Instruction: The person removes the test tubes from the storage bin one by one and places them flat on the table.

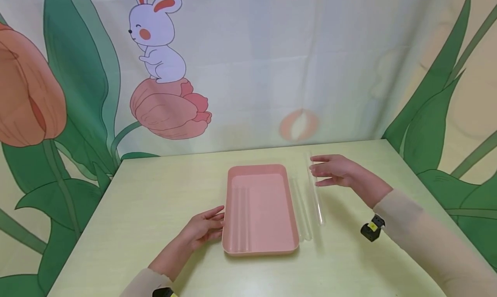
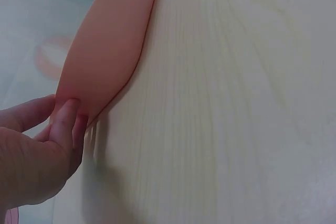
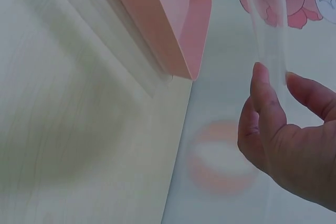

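Observation:
My right hand (image 1: pixel 331 169) pinches a clear tube (image 1: pixel 317 204) between thumb and fingertips, to the right of the pink tray (image 1: pixel 268 167). In the right wrist view the held tube (image 3: pixel 270 40) extends away from the fingertips. My left hand (image 1: pixel 203 228) rests its fingertips against the outside of the tray's left wall, as the left wrist view also shows with the fingers (image 2: pixel 65 121) on the wall. Inside the tray, clear tubes (image 1: pixel 241 221) lie lengthwise along its left side. Other clear tubes (image 1: pixel 304 215) lie on the table close along the tray's right side.
The tray stands on a pale wood-grain table (image 1: pixel 163 189). Behind the table hangs a curtain (image 1: pixel 248 72) printed with a rabbit and tulips, down to the far edge. A dark wrist device (image 1: pixel 372 229) sits by the right sleeve.

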Available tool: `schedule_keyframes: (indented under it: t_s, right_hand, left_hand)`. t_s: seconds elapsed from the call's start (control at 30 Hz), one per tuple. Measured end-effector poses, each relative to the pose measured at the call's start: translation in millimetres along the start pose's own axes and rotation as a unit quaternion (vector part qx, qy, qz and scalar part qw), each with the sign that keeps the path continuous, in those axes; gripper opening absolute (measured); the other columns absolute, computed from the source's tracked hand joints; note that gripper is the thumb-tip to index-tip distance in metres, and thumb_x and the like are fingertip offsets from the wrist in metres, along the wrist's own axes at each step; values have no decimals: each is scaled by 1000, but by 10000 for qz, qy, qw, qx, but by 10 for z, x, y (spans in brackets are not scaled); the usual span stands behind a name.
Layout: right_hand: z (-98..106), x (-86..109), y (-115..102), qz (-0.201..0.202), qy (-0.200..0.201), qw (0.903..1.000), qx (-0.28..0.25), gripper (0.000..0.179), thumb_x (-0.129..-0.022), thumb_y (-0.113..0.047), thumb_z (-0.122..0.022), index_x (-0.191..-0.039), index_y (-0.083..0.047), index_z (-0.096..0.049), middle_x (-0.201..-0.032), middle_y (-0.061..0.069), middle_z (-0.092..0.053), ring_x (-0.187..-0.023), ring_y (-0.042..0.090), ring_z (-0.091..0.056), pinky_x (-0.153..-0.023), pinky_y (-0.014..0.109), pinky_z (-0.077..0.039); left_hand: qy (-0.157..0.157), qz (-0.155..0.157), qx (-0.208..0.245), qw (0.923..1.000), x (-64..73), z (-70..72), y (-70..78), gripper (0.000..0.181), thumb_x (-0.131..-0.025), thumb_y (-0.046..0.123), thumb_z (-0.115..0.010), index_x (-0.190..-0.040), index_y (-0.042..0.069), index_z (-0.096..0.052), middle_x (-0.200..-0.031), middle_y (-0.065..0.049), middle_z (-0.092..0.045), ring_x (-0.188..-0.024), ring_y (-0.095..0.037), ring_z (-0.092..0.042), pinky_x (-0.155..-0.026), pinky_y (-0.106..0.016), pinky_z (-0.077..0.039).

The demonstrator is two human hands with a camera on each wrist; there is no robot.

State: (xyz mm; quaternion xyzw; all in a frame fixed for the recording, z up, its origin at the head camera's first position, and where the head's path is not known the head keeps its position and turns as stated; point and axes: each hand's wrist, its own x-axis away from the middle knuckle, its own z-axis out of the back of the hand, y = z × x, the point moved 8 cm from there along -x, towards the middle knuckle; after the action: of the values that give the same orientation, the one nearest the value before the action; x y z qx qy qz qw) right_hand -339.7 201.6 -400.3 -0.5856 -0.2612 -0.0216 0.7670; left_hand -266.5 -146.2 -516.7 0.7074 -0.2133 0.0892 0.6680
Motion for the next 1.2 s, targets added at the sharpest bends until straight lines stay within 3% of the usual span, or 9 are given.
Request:
schedule_keyframes:
  t_s: [0.23, 0.6, 0.87, 1.2]
  right_hand:
    - [80, -28, 64, -34, -122, 9998, 177, 67, -105, -8, -55, -161, 2, -21, -149, 25, -47, -96, 7, -63, -86, 26, -63]
    - [87, -166, 264, 43, -267, 9996, 30, 68, -103, -7, -57, -161, 4, -22, -128, 7, -59, -91, 2, -64, -81, 24, -62]
    - [68, -320, 438, 74, -203, 9998, -2, 66, -103, -6, -56, -160, 5, -23, -153, 29, -42, -90, 2, -63, -81, 24, -63]
    - [50, -469, 647, -6, -200, 9998, 75, 65, -103, -5, -55, -159, 6, -23, -158, 32, -36, -96, 6, -61, -78, 23, -62]
  left_hand:
    - [48, 118, 77, 9999, 1, 4, -7, 61, -98, -8, -55, -156, 0, -38, -158, -30, -39, -90, -7, -71, -76, -22, -63]
    - [95, 165, 68, 9998, -5, 10, 3, 62, -98, -9, -54, -156, 1, -38, -157, -30, -41, -85, -7, -71, -71, -21, -62]
    - [145, 163, -51, 9997, -8, -3, 13, 61, -98, -8, -54, -156, 1, -39, -156, -30, -43, -86, -9, -71, -72, -23, -63]
    - [157, 137, -137, 9997, -13, 3, 7, 58, -98, -8, -54, -154, -1, -42, -155, -31, -44, -91, -11, -71, -78, -26, -63]
